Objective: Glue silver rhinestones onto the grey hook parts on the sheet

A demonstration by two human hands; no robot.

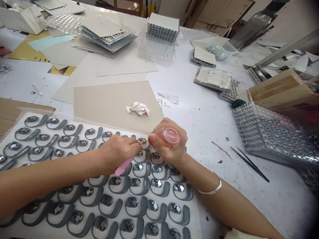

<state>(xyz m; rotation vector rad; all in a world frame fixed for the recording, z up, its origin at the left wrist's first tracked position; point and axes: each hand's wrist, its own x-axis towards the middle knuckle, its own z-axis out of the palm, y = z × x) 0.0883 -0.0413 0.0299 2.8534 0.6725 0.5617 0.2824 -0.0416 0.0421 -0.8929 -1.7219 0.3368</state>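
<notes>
My left hand (122,151) is closed around a slim tool with a flat pink handle (124,167); its working end is hidden by my fingers. My right hand (171,141) grips a translucent squeeze bottle (170,136) with orange-tinted contents, its round base toward me. The bottle's tip is out of sight. Both hands meet over the far right part of a white sheet (196,212). Rows of grey curved bands (159,191), each with a round shiny faceted piece (157,183), cover that sheet. Fine wires show at some of the pieces.
A crumpled white tissue (138,108) lies on beige cardboard (112,96) beyond the hands. To the right are black tweezers (250,164), a cotton swab (221,149) and stacked clear trays (276,132) of shiny parts. More tray stacks (163,28) stand at the back.
</notes>
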